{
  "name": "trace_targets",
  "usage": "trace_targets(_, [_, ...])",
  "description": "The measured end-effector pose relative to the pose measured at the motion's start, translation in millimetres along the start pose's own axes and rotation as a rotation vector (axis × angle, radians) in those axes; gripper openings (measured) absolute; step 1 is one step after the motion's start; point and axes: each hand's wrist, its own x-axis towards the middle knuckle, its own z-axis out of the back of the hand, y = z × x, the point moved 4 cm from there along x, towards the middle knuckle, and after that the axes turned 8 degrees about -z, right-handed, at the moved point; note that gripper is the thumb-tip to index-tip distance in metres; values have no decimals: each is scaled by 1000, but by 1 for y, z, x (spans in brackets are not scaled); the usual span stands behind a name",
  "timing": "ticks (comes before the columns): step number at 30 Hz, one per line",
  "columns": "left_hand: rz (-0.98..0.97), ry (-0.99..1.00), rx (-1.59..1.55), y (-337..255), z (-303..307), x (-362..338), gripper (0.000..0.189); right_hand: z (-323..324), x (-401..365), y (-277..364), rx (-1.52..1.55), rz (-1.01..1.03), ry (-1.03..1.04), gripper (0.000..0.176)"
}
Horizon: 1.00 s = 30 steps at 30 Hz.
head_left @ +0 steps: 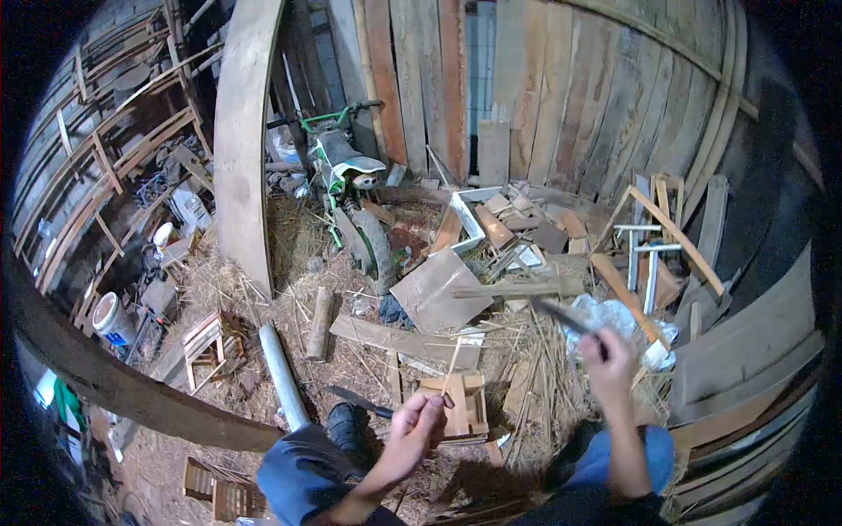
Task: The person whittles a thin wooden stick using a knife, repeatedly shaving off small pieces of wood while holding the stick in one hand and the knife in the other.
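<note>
My left hand [417,422] is closed on a thin light wooden stick [454,364] that points up and away. Just beyond and right of that hand, a small wooden frame or stool [465,408] stands on the littered ground. On the right, raised above a heap of thin sticks [548,386], my right hand [610,364] is closed round the dark handle of a long-bladed tool [561,316], its blade pointing up and left. A second dark blade [358,401] lies left of my left hand, partly hidden behind it.
A motorbike [346,167] stands behind, near a plank wall [561,96]. A grey pipe [282,377] and a short log [320,324] lie left. Plastic sheeting [605,316] and wood scraps [517,219] are at right. A curved beam [132,390] crosses the lower left.
</note>
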Motion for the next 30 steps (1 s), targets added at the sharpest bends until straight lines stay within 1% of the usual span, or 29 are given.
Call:
trace_targets(1, [-10, -24, -6, -2, 0, 1, 20, -5, -7, 9, -69, 59, 109, 34])
trace_targets(3, [-12, -44, 10, -6, -2, 1, 19, -24, -26, 20, 36, 44, 244, 36])
trace_targets(5, [-83, -48, 64, -6, -8, -1, 20, -40, -43, 40, 34, 254, 236, 53])
trace_targets(6, [-79, -46, 59, -3, -9, -1, 20, -46, -48, 53, 110, 275, 254, 50])
trace_targets(8, [-20, 4, 89, 7, -12, -2, 18, -51, -55, 76, 160, 337, 281, 45])
trace_targets(9, [-113, -7, 85, 7, -16, -3, 13, -51, -56, 80, 157, 332, 287, 45])
trace_targets(11, [-149, 21, 115, 13, -21, -3, 12, -57, -56, 88, 92, 411, 389, 41])
trace_targets(12, [-182, 47, 146, 10, -23, -2, 11, -58, -55, 89, 97, 410, 385, 41])
trace_targets(13, [-103, 16, 125, 6, -25, -5, 10, -59, -55, 89, 119, 406, 396, 40])
trace_targets(18, [-102, 62, 195, 9, -18, -8, 11, -60, -49, 90, 151, 425, 419, 41])
trace_targets(20, [-98, 70, 202, 10, -18, -9, 11, -61, -49, 89, 188, 468, 394, 41])
trace_targets(23, [-66, 55, 159, 9, -16, -10, 9, -56, -44, 87, 132, 482, 374, 39])
trace_targets(25, [13, 35, 93, 11, -10, -8, 10, -53, -38, 81, 78, 474, 374, 38])
trace_targets(26, [16, 33, 92, 11, -9, -6, 10, -52, -37, 78, 22, 470, 374, 37])
trace_targets(27, [25, 15, 75, 10, -8, -4, 12, -54, -37, 70, 66, 466, 321, 32])
trace_targets(29, [30, -4, 2, 7, -4, -4, 17, -60, -31, 24, -41, 212, 319, 27])
trace_targets(30, [29, -5, 4, 8, -2, -6, 17, -42, -9, 10, -8, 20, 179, 32])
